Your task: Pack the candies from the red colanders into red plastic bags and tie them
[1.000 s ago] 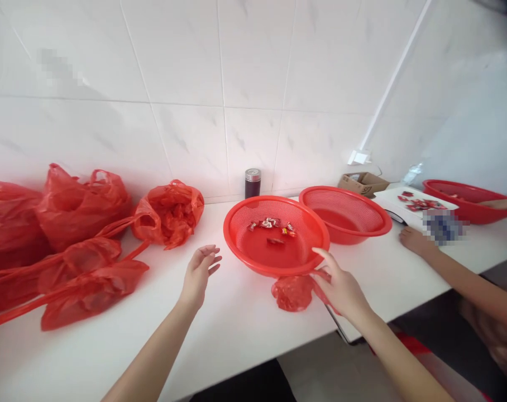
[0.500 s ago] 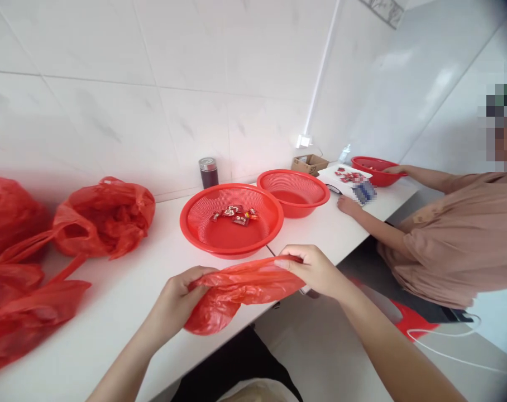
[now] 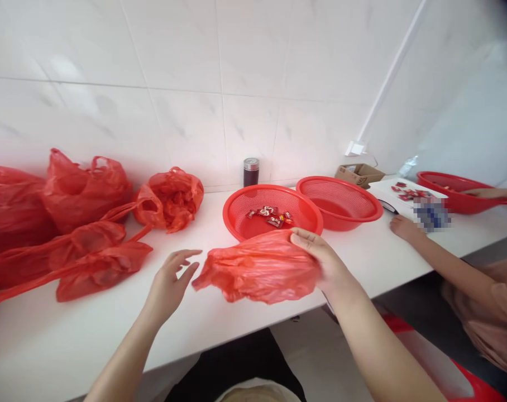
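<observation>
My right hand (image 3: 323, 262) grips a crumpled red plastic bag (image 3: 259, 268) by its right end, holding it just above the white counter (image 3: 237, 324). My left hand (image 3: 170, 282) hovers open to the left of the bag, fingers spread, close to its tip but not touching it. Behind the bag sits a red plastic colander (image 3: 272, 209) with several small wrapped candies (image 3: 270, 215) in it.
More red plastic bags (image 3: 69, 223) are heaped at the left against the tiled wall. A second red colander (image 3: 339, 201), a dark jar (image 3: 250, 171) and a cardboard box (image 3: 358, 174) stand behind. At the right another person's hands (image 3: 404, 228) rest by a scale and a third red basin (image 3: 454, 190).
My left hand has let go of the red bag and opened. My right hand keeps the bag and has carried it up toward the colander. The view has swung back left.
</observation>
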`<action>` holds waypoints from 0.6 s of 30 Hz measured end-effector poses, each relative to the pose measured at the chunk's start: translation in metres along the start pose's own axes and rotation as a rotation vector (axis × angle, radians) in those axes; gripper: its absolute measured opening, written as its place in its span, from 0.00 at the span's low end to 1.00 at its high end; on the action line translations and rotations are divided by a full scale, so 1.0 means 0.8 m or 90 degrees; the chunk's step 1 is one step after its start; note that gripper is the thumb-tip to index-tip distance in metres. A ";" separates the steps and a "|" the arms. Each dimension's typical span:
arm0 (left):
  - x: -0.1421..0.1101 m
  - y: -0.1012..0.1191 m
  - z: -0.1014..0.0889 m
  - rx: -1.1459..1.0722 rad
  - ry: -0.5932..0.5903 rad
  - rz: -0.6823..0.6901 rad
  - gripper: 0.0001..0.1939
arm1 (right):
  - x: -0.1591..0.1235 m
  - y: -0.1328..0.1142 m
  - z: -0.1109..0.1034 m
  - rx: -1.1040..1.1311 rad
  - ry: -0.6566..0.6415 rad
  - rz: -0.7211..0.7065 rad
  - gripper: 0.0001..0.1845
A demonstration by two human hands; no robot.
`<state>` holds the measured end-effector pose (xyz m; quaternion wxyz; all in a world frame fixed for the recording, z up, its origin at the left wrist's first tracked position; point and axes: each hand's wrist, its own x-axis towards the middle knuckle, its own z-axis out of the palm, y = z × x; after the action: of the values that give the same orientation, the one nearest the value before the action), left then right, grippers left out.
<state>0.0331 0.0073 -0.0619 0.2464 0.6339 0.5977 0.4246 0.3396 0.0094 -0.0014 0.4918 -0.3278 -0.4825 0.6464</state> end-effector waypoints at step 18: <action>-0.060 0.040 -0.006 -0.528 0.075 -0.236 0.12 | 0.041 0.097 0.110 -0.423 -0.195 -0.174 0.15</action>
<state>0.0504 -0.0448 -0.0451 0.5169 0.3389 0.4932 0.6121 0.2261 0.0100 -0.0453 0.3625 -0.3018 -0.7726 0.4250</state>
